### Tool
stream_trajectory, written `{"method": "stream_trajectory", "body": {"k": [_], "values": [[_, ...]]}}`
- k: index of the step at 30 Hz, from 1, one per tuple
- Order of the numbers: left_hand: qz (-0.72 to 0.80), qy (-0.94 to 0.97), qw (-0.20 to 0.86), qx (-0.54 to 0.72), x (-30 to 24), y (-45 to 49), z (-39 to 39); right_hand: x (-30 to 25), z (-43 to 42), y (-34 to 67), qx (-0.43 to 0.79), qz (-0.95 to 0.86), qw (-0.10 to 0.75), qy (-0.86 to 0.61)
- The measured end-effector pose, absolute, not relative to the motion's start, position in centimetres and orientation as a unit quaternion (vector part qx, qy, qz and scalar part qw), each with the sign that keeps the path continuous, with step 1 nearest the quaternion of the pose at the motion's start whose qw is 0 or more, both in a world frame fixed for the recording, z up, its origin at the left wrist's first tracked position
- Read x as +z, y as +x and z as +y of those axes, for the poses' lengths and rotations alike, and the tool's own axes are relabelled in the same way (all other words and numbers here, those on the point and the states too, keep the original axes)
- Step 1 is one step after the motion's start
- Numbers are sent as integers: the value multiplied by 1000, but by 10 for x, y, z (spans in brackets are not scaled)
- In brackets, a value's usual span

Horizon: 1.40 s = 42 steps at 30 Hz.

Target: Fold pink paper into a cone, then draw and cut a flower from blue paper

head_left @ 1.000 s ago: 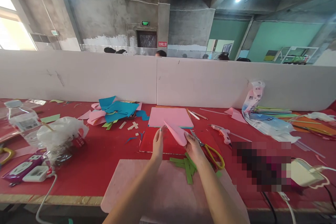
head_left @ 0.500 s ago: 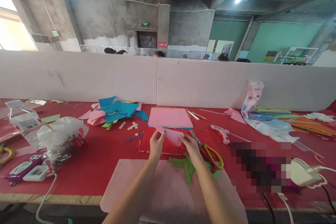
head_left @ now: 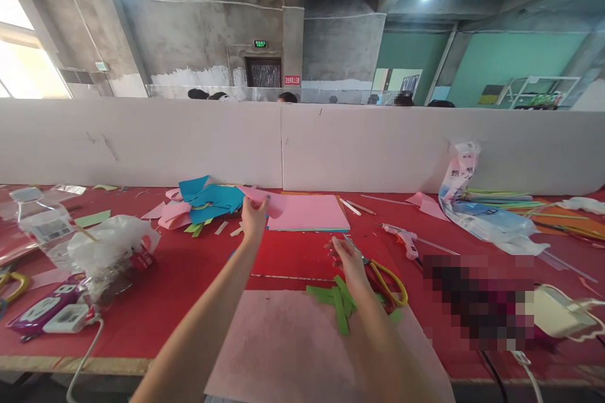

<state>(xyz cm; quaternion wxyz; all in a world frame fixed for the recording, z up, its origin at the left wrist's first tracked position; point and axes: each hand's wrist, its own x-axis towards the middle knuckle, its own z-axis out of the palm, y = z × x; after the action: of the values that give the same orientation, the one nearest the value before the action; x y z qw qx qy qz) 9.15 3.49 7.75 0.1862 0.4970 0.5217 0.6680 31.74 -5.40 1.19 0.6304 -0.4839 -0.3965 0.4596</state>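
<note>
The left hand (head_left: pixel 255 221) holds a pink piece (head_left: pixel 256 194) near blue scraps (head_left: pixel 216 200), the right hand (head_left: pixel 346 256) beside scissors (head_left: pixel 366 260).

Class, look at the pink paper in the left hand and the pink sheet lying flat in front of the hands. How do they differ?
Pose: the held paper is raised and slanted in the left hand, while the flat sheet lies level.
Size: the held paper looks smaller than the flat sheet, though fingers hide some of it.
Shared: the held paper and the flat sheet are both pink.
</note>
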Motion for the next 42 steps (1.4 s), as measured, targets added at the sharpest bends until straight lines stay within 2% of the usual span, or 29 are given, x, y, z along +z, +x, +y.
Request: {"method": "stream_trajectory", "body": {"k": [4, 11, 16, 18, 20, 23, 26, 29, 34, 42], "values": [[622, 547, 102, 551, 90, 57, 60, 12, -56, 318, 451, -427, 625, -473], [715, 578, 74, 387, 45, 55, 62, 15, -54, 317, 397, -450, 642, -478], [722, 567, 97, 384, 34, 58, 61, 33, -60, 337, 326, -500, 619, -510], [709, 565, 61, 418, 38, 64, 55, 42, -63, 354, 274, -541, 580, -543], [699, 548, 7, 459, 41, 78, 44, 46, -64, 372, 207, -589, 507, -594], [649, 592, -9, 478, 42, 114, 19, 41, -63, 388, 127, -607, 398, -676], [544, 731, 62, 407, 32, 156, -9, 25, -60, 389, 105, -618, 317, -711], [472, 814, 164, 298, 16, 191, -26, 10, -57, 383, 113, -635, 284, -710], [440, 863, 189, 163, 1, 220, -26, -2, -53, 381, 108, -630, 314, -702], [380, 879, 184, 221, -8, 236, -14, -6, -56, 382, 128, -593, 415, -678]]}}
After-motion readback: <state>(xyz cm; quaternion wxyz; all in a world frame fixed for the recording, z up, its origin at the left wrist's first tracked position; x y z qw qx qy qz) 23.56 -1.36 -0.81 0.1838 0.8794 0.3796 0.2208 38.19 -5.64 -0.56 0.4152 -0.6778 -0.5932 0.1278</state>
